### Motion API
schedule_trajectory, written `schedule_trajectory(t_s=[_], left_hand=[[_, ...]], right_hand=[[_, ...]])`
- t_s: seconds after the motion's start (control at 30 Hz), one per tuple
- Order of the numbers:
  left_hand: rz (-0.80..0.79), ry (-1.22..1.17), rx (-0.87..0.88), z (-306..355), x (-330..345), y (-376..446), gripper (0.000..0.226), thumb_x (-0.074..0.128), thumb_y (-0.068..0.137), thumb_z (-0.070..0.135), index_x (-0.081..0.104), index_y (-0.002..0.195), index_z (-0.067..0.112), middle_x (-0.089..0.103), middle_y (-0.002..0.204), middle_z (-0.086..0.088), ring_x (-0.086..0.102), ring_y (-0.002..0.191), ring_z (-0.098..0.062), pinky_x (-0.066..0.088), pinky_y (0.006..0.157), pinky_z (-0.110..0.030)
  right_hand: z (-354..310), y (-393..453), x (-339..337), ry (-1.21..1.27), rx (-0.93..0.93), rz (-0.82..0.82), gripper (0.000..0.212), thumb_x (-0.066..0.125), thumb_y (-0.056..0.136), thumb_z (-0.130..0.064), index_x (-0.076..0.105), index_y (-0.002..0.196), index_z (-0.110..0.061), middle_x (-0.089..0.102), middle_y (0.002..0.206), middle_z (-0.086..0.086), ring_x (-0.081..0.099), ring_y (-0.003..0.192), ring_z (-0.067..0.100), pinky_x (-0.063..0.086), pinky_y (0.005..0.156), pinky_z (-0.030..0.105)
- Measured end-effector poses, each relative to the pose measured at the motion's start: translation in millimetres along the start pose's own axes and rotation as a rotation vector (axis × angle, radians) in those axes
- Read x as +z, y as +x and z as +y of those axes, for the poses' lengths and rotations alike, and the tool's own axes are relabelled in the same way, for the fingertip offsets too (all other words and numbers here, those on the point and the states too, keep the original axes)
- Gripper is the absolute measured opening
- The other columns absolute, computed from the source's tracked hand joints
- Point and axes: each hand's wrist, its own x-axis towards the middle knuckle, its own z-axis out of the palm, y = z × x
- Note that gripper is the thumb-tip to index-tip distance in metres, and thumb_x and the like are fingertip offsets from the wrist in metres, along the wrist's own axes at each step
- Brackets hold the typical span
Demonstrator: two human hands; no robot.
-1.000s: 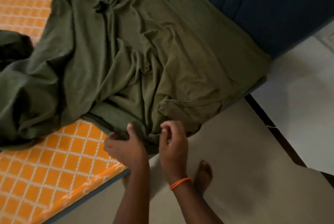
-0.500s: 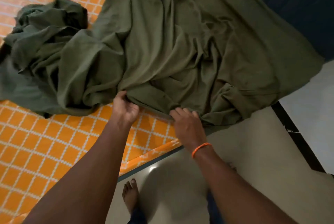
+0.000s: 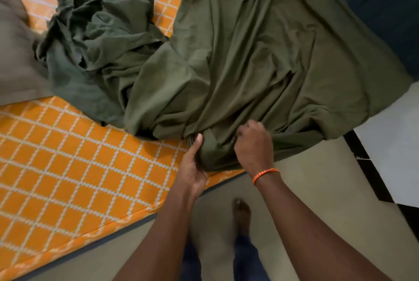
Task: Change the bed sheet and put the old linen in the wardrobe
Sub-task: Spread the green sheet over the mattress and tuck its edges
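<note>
I have both hands closed on the olive sheet's (image 3: 260,53) edge: left hand (image 3: 192,165) pinching, right hand (image 3: 254,144) fisted. Orange mattress (image 3: 68,167) mostly bare; spreading remains, I judge.

No readable text or labels anywhere.

Beige floor (image 3: 317,190); orange wrist thread (image 3: 265,173).

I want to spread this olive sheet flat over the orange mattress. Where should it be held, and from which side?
Probably by its near hem, from the bed's near side, a judgement from its pose. The olive sheet bunches into folds there, where the left hand and right hand already pinch it. The rest fans away across the mattress, so moving the hands apart along that edge should open it.
</note>
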Motion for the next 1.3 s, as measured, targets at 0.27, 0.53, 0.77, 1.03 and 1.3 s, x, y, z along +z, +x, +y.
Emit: schedule_trajectory(t_s=[0.27,0.53,0.77,1.03,1.3], left_hand=[[0.258,0.216,-0.067,-31.2,-71.3,-7.8,0.032,0.065,0.102,0.021,0.07,0.123,-0.002,0.077,0.114,-0.022,0.075,0.107,-0.038,0.055,0.102,-0.06],[0.317,0.12,0.216,52.5,-73.4,-0.3,0.047,0.079,0.088,0.032,0.066,0.131,0.016,0.074,0.127,-0.01,0.073,0.113,-0.029,0.061,0.084,-0.039],[0.66,0.137,0.492,146.7,-68.9,20.6,0.019,0.078,0.093,0.026,0.075,0.097,0.007,0.076,0.084,-0.007,0.072,0.069,-0.017,0.058,0.058,-0.029],[0.695,0.219,0.74,277.7,35.9,30.7,0.039,0.068,0.098,0.017,0.054,0.061,0.013,0.053,0.044,0.001,0.055,0.037,-0.017,0.055,0.043,-0.032],[0.699,0.658,0.959,380.5,182.4,62.1,0.046,0.063,0.097,0.04,0.072,0.068,0.006,0.071,0.056,-0.001,0.072,0.054,-0.014,0.062,0.071,-0.04]], right_hand=[[-64.3,-19.2,46.8,0.388,0.066,-0.22,0.045,0.054,0.102,-0.036,0.049,0.145,-0.024,0.07,0.117,0.013,0.062,0.112,0.035,0.052,0.092,0.048],[-106.5,-20.8,42.2,0.167,-0.144,-0.101,0.119,0.081,0.08,-0.038,-0.001,0.164,-0.021,0.063,0.127,0.016,0.064,0.11,0.038,0.056,0.086,0.05],[-144.8,34.1,25.3,0.092,-0.287,-0.022,0.023,0.05,0.096,-0.018,0.063,0.114,-0.025,0.072,0.093,0.013,0.069,0.088,0.04,0.051,0.066,0.039],[-177.8,190.5,-65.7,0.518,-0.201,0.101,0.027,0.043,0.084,-0.02,0.067,0.088,-0.009,0.071,0.094,0.02,0.065,0.093,0.04,0.048,0.075,0.048],[-187.0,322.4,-149.8,0.909,0.107,0.394,0.014,0.041,0.085,-0.02,0.055,0.084,-0.024,0.054,0.077,-0.015,0.066,0.085,0.03,0.058,0.071,0.06]])
